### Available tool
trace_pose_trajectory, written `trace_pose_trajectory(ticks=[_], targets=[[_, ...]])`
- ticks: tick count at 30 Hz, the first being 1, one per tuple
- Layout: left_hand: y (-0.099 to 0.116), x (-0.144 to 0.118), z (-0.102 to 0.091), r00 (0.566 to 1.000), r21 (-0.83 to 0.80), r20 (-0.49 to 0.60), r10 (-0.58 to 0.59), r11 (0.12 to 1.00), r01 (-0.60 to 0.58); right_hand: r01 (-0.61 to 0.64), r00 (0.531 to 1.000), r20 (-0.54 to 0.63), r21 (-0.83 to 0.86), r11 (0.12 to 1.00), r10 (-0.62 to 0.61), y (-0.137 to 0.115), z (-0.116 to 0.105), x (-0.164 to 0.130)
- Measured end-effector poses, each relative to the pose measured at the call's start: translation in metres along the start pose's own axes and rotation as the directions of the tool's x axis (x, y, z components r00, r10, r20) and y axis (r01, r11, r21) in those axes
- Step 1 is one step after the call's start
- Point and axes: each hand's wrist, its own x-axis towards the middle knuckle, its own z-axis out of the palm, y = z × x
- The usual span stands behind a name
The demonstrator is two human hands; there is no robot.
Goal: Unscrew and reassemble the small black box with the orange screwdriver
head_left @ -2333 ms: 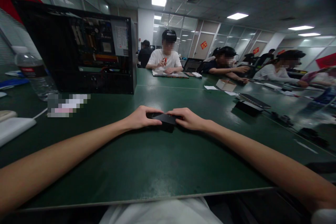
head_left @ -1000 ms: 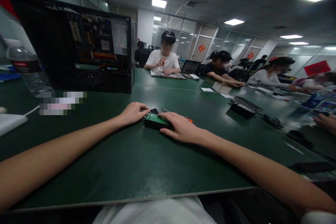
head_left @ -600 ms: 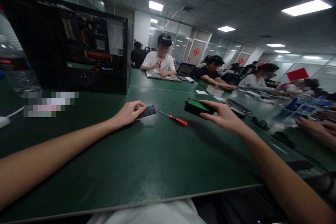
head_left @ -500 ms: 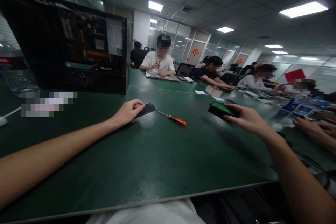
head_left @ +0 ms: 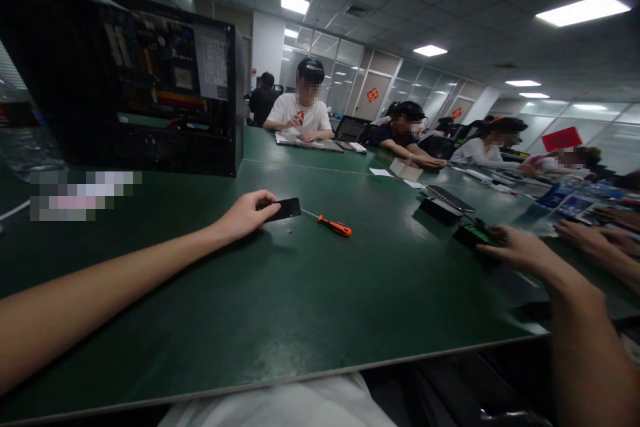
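A thin black plate (head_left: 289, 209) is pinched between the thumb and fingers of my left hand (head_left: 245, 217), just above the green table (head_left: 300, 300). Beside the plate's right end lies a screwdriver (head_left: 336, 226) with an orange and black handle, its shaft pointing toward the plate. Off to the right, my right hand (head_left: 525, 252) grips a dark part with a green board (head_left: 469, 237); motion blur and my fingers hide some of it. Close behind that part, another black box-like piece (head_left: 440, 211) rests on the table.
An open computer case (head_left: 160, 152) stands at the left, with a plastic bottle (head_left: 30, 140) near it. Farther back are a small carton (head_left: 405, 169) and white paper (head_left: 381, 172). Another person's hands (head_left: 590, 237) are at the right. Several people sit around the table.
My right hand has moved right and nearer to me with the green-board part. The black piece behind it now shows on the table. My left hand still holds the plate, slightly turned.
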Motion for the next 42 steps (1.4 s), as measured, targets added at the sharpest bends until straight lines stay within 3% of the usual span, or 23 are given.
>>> trace_pose_trajectory(ticks=[2, 3, 6, 8, 10, 13, 15, 17, 19, 21, 26, 30, 33, 35, 37, 39, 41, 42], targets=[[0.009, -0.007, 0.008, 0.999, 0.007, 0.046, 0.015, 1.000, -0.016, -0.180, 0.981, -0.084, -0.082, 0.980, 0.173, -0.051, 0.006, 0.011], [0.013, -0.011, 0.013, 0.998, -0.002, 0.067, 0.015, 1.000, -0.015, -0.175, 0.984, -0.023, -0.012, 0.985, 0.174, -0.083, 0.011, 0.016], [0.025, -0.022, 0.027, 0.994, -0.036, 0.110, 0.016, 0.999, -0.012, -0.071, 0.966, 0.255, 0.397, 0.915, -0.036, -0.193, 0.035, 0.026], [0.029, -0.028, 0.035, 0.990, -0.029, 0.125, 0.057, 0.998, -0.054, -0.050, 0.908, 0.362, 0.593, 0.803, -0.210, -0.257, 0.055, 0.030], [0.032, -0.032, 0.040, 0.985, -0.016, 0.114, 0.129, 0.992, -0.128, -0.047, 0.807, 0.464, 0.667, 0.743, -0.365, -0.302, 0.077, 0.032], [0.032, -0.034, 0.042, 0.980, -0.019, 0.102, 0.169, 0.986, -0.168, -0.096, 0.654, 0.572, 0.713, 0.695, -0.496, -0.332, 0.106, 0.033], [0.030, -0.034, 0.042, 0.985, -0.045, 0.106, 0.139, 0.990, -0.135, -0.187, 0.624, 0.608, 0.727, 0.661, -0.492, -0.333, 0.121, 0.032], [0.029, -0.032, 0.041, 0.986, -0.104, 0.109, 0.124, 0.988, -0.113, -0.315, 0.647, 0.628, 0.737, 0.598, -0.433, -0.328, 0.130, 0.030], [0.026, -0.029, 0.041, 0.986, -0.202, 0.106, 0.128, 0.974, -0.105, -0.433, 0.655, 0.649, 0.742, 0.513, -0.387, -0.320, 0.132, 0.028], [0.023, -0.025, 0.041, 0.988, -0.304, 0.102, 0.114, 0.950, -0.078, -0.519, 0.627, 0.676, 0.733, 0.441, -0.387, -0.315, 0.130, 0.027], [0.017, -0.020, 0.041, 0.992, -0.364, 0.087, 0.087, 0.930, -0.049, -0.621, 0.595, 0.695, 0.716, 0.319, -0.403, -0.316, 0.127, 0.023], [0.017, -0.021, 0.041, 0.989, -0.326, 0.065, 0.129, 0.940, -0.101, -0.650, 0.579, 0.705, 0.703, 0.290, -0.410, -0.325, 0.137, 0.019], [0.018, -0.022, 0.041, 0.992, -0.318, 0.036, 0.119, 0.943, -0.102, -0.576, 0.624, 0.686, 0.728, 0.373, -0.375, -0.324, 0.132, 0.025], [0.018, -0.021, 0.041, 0.996, -0.318, 0.008, 0.084, 0.945, -0.077, -0.423, 0.697, 0.639, 0.733, 0.533, -0.325, -0.312, 0.112, 0.034], [0.018, -0.021, 0.041, 0.998, -0.313, 0.006, 0.056, 0.948, -0.051, -0.190, 0.809, 0.534, 0.633, 0.751, -0.245, -0.286, 0.080, 0.044], [0.017, -0.020, 0.041, 0.998, -0.296, 0.018, 0.054, 0.954, -0.046, -0.025, 0.914, 0.383, 0.380, 0.924, -0.132, -0.243, 0.041, 0.051], [0.017, -0.020, 0.041, 0.997, -0.276, 0.030, 0.064, 0.960, -0.053, -0.067, 0.974, 0.217, 0.009, 0.998, 0.064, -0.187, 0.004, 0.050], [0.017, -0.020, 0.041, 0.997, -0.269, 0.034, 0.067, 0.962, -0.055, -0.153, 0.974, 0.137, -0.175, 0.973, 0.178, -0.156, -0.010, 0.047]])
